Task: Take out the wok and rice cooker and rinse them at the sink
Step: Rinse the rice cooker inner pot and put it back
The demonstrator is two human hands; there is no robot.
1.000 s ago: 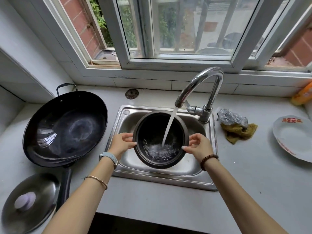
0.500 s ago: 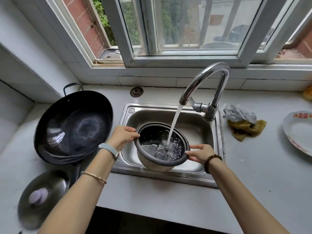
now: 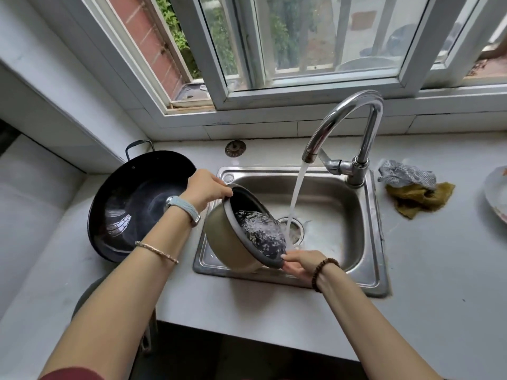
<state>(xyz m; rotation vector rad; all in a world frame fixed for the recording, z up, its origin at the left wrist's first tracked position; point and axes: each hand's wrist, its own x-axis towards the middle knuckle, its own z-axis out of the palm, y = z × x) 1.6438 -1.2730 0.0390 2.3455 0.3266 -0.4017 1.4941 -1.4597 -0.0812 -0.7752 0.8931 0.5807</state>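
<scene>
A person stands at a steel sink (image 3: 377,242) set into a pale tabletop (image 3: 444,283) under a window, seen from above along both forearms. The left hand (image 3: 208,189) grips the raised upper rim of the rice cooker pot (image 3: 227,242), fingers curled over the edge. The right hand (image 3: 300,263) holds the low rim nearest the front of the sink, thumb on top and fingers underneath. The pot hangs over the left half of the basin, tipped steeply so its dark mouth faces right, toward the drain (image 3: 295,229); water churns at its lower lip. A stream of water (image 3: 296,196) falls from the curved tap (image 3: 343,116) just past the pot's rim and onto the drain. The right half of the basin is open steel. The wok (image 3: 137,204) sits on the tabletop just left of the sink, its rim near the sink's left edge and behind the left wrist. Right of the tap lie a grey mesh scrubber (image 3: 406,175) on a yellow-brown cloth (image 3: 419,198), and a plate (image 3: 496,193) is cut off by the right edge. A wide strip of tabletop runs along the sink's front and right sides.
</scene>
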